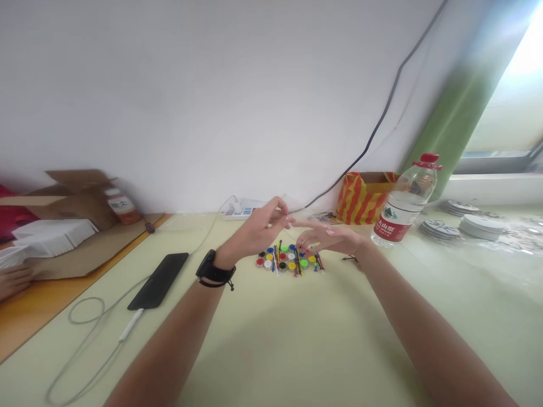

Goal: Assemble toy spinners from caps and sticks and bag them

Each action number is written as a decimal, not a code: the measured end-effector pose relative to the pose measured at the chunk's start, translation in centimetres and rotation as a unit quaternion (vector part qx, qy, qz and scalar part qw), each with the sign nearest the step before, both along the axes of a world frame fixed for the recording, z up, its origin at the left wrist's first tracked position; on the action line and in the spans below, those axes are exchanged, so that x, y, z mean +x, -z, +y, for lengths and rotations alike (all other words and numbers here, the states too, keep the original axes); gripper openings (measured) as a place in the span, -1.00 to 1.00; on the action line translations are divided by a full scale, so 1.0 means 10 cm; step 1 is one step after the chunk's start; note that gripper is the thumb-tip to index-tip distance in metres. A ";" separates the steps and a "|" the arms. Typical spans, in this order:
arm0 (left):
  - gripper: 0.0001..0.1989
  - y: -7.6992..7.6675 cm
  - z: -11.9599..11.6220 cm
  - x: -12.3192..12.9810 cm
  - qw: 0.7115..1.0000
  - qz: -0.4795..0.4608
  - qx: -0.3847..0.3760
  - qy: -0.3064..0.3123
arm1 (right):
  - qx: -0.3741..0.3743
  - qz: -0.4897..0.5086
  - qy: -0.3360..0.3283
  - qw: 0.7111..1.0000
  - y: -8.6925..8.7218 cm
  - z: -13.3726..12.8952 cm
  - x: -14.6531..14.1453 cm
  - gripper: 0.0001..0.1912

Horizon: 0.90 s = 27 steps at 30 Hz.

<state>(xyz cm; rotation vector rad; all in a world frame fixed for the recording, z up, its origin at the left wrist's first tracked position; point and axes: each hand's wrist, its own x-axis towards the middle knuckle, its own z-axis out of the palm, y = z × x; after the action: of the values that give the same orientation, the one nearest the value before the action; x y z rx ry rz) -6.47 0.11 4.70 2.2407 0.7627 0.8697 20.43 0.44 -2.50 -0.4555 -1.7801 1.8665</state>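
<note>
My left hand is raised over the table, its thumb and fingers pinched together; anything between them is too small to make out. Opposite it, my right hand points its index finger at the left fingertips, which it seems to touch. Its other fingers bend loosely, with nothing visible in them. Beneath both hands lie several small round discs in red, white, blue, yellow, green and black. Thin coloured arrow-shaped pointers lie between and beside the discs, partly hidden by my right hand. A dark small pointer lies by my right wrist.
To the left are a black phone on a cable and a cardboard box with white pieces; another person's hand rests there. Behind stand a power strip and striped bag. A water bottle and stacked discs stand right.
</note>
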 end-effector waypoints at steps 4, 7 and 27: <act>-0.86 -0.03 0.01 -0.04 1.000 0.008 -0.010 0.005 | -0.002 -0.012 0.001 1.000 0.03 0.02 0.08 -0.19; -0.86 -0.05 0.03 -0.06 1.000 0.006 -0.006 0.003 | 0.011 -0.021 0.002 1.000 0.02 0.02 0.14 -0.19; -0.74 0.09 0.36 -0.16 0.991 -0.069 -0.083 -0.075 | 0.156 -0.221 0.233 0.934 -0.07 0.08 0.00 -0.62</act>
<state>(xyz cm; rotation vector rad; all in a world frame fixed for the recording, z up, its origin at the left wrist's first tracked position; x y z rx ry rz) -8.06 3.67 3.76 1.9767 0.9133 0.9840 20.44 1.20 -1.80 -1.1275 -1.9784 1.1873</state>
